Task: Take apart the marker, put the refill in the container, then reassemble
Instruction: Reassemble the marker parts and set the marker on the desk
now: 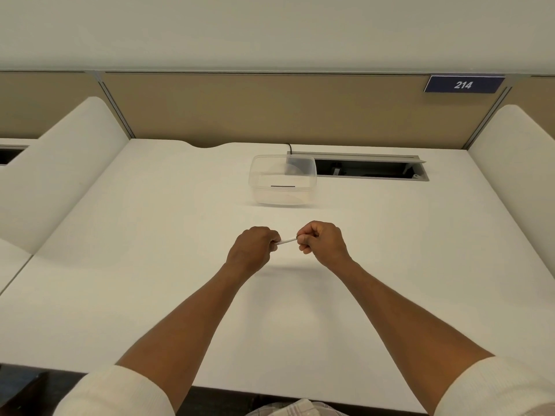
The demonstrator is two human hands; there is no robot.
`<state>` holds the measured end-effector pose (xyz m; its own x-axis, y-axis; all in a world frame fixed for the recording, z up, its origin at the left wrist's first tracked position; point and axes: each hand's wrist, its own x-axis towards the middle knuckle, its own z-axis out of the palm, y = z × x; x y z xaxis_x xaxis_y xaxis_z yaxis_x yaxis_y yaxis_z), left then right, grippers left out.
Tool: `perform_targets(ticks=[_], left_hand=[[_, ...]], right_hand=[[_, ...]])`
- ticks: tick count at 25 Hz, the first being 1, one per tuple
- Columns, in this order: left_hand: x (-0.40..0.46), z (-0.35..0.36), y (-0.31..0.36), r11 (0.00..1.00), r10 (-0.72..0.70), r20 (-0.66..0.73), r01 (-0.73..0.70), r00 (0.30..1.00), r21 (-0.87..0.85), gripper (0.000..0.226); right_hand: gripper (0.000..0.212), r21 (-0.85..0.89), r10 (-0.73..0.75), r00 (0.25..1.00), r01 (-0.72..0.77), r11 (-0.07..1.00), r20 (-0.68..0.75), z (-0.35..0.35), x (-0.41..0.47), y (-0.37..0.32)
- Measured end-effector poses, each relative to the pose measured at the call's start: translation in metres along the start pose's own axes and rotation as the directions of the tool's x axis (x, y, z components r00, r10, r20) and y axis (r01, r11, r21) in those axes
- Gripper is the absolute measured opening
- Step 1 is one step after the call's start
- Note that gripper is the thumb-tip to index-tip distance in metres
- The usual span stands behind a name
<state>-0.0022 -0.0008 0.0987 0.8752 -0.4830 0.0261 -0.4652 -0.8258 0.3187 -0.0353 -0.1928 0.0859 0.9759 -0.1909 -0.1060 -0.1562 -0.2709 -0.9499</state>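
Marker held between two hands above a white desk

Over the desk (150,265), before the clear container (282,180), the left hand (252,250) and right hand (322,243) each pinch one end of the white marker (287,241); it lies left-right, right end slightly higher.

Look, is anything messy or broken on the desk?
Nothing stands out. The clear container sits upright on the desk, nothing spilled. Both hands, left and right, hold the marker between them above the desk.
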Motion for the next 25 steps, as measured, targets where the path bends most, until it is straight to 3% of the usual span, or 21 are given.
perform_targets(ticks=[11,14,16,18,20,25], left_hand=[[0.002,-0.004,0.010,1.000,-0.001,-0.007,0.001,1.000,-0.023,0.016],[0.003,-0.004,0.013,1.000,0.019,0.005,-0.019,1.000,-0.001,0.015],[0.005,-0.004,0.012,1.000,0.031,0.019,-0.031,0.999,0.002,0.014],[0.008,-0.005,0.010,0.999,0.047,0.044,-0.047,0.998,-0.011,0.013],[0.009,-0.007,0.007,0.998,0.066,0.071,-0.065,0.995,-0.021,0.013],[0.009,-0.006,0.002,0.999,0.036,0.076,-0.033,0.996,-0.039,0.010]], right_hand=[[0.010,-0.055,-0.039,0.999,0.039,0.998,-0.008,-0.003,0.000,-0.007],[0.011,-0.182,-0.091,0.995,0.094,0.979,0.027,-0.010,0.002,-0.004],[0.012,-0.401,-0.193,0.976,0.218,0.890,0.102,-0.014,0.002,-0.001],[0.015,-0.613,-0.299,0.934,0.354,0.706,0.194,-0.016,0.001,0.002],[0.017,-0.680,-0.340,0.907,0.413,0.605,0.248,-0.016,-0.001,0.004],[0.025,-0.507,-0.192,0.949,0.297,0.809,0.250,-0.012,0.003,0.003]])
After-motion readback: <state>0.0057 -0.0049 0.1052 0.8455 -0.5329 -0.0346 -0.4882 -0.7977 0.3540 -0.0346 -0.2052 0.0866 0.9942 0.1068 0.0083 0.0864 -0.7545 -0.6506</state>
